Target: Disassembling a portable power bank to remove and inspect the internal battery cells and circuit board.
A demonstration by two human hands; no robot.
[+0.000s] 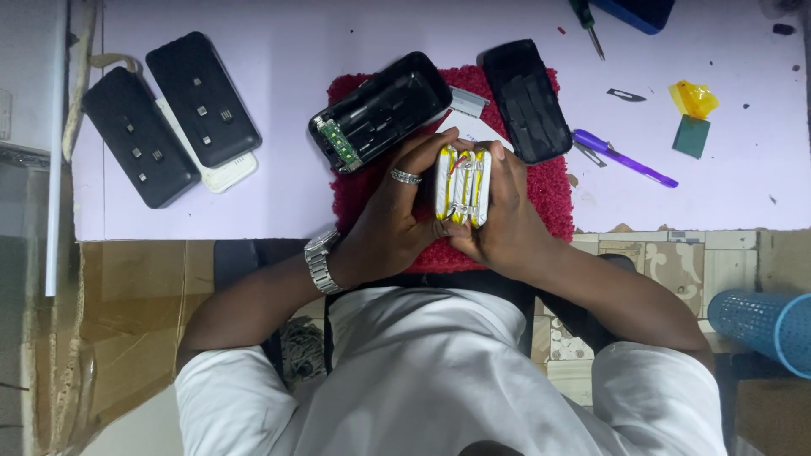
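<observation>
Both hands, left (390,211) and right (505,218), grasp the silver, yellow-taped battery pack (462,186); squeezing risks shorting its exposed tabs.

Both hands are close together over the red mat (541,198), and the way forward from them is blocked by the open black case (380,110) and, to its right, the black cover (528,100); only a narrow gap lies between these two. To the left of the mat, the table (287,194) is bare up to the stack of three power banks (169,118) at the far left. To the right, there is free surface near the table edge, under the purple knife (625,158). Farther right and back stand the green block (692,136), the yellow scrap (694,98), a small blade (627,95) and a screwdriver (589,25).
</observation>
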